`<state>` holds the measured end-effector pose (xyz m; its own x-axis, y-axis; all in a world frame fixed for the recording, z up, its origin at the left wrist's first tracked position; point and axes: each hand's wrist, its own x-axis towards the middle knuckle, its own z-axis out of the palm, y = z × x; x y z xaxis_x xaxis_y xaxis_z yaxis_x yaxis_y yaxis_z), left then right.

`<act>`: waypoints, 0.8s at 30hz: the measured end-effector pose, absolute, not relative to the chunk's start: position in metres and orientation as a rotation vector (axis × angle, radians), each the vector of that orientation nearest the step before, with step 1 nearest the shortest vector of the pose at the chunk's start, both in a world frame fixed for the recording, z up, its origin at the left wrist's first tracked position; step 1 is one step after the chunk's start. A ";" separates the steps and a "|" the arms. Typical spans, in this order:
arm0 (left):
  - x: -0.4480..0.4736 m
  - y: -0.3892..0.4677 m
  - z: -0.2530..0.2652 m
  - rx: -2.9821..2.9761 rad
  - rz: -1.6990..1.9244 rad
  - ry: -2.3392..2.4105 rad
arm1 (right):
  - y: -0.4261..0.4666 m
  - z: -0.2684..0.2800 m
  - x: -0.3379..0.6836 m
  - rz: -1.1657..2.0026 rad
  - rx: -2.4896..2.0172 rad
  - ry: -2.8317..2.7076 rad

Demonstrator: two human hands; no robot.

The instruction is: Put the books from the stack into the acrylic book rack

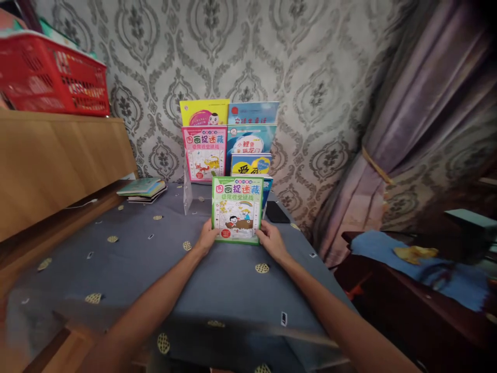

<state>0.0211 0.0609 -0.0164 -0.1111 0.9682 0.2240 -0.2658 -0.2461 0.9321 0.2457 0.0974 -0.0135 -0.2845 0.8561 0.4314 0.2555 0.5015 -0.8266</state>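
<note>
Book (pixel 237 210) with a green border, in the head view, is upright before the clear rack (pixel 187 198), left hand (pixel 207 238) and right hand (pixel 273 240) holding its lower edges (one each side); even, level pressure should prevent bending.

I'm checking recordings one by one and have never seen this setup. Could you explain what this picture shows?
There's no machine: the left hand and right hand are a person's bare hands. The single picture comes from a camera worn on that person's head, looking forward and down past the forearms.

The hands hold a green-bordered book by its lower sides, cover facing the camera. Behind it, a clear rack holds more books, including a pink book and, above that, a yellow book.

The rack stands on a patterned grey-blue cloth. A stack of thin books lies to its left, and a flat dark object to its right.
</note>
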 end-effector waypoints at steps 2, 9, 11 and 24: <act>0.020 0.061 -0.017 1.121 1.567 0.932 | 0.099 -0.015 0.246 0.803 -0.923 -1.810; 0.019 0.062 -0.020 1.116 1.583 0.905 | 0.103 -0.019 0.248 0.816 -0.926 -1.808; 0.019 0.062 -0.020 1.117 1.578 0.898 | 0.103 -0.020 0.248 0.817 -0.923 -1.807; 0.019 0.066 -0.023 1.098 1.560 0.901 | 0.106 -0.022 0.249 0.833 -0.921 -1.823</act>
